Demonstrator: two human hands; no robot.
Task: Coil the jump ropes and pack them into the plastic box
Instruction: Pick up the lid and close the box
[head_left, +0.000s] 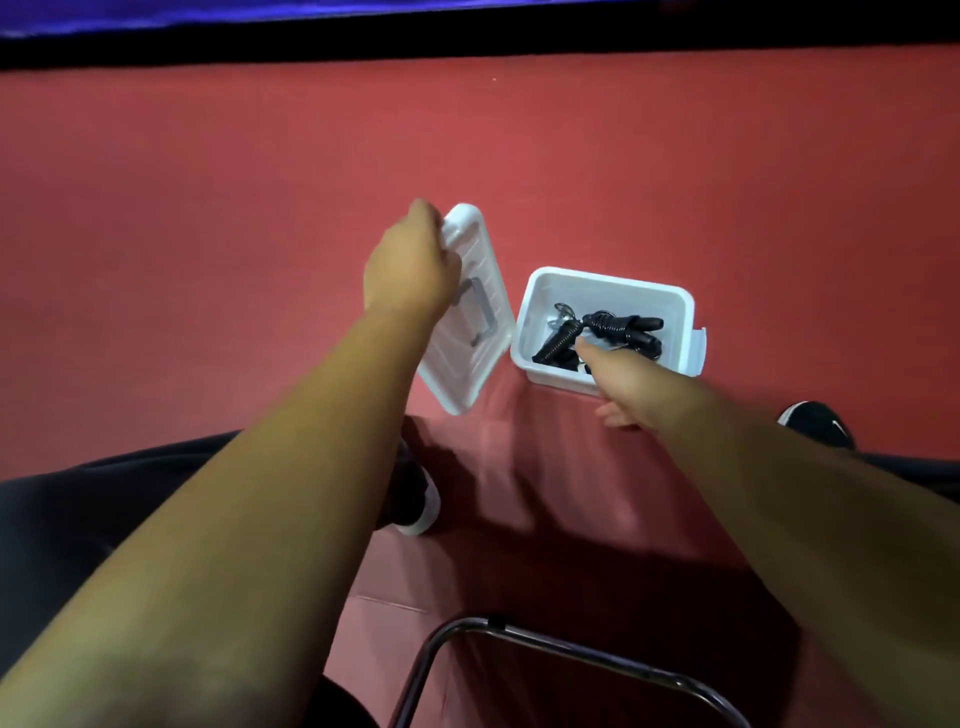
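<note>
Here, seen from the head camera, a white box (608, 326) sits open on the red floor (208, 234), black coiled ropes (605, 335) lying inside it. The left hand (410, 260) has its grip clenched on the far end of the tilted white lid (470, 306), just beside the box. The right hand (626, 384) grasps the box's near rim.

The box (681, 312) and its ribbed lid (480, 306) are smooth, slightly glossy white plastic, the coiled jump ropes (610, 332) shiny black plastic, the floor (208, 234) matt red with a faint sheen, and the near chair frame (545, 644) polished dark metal.
</note>
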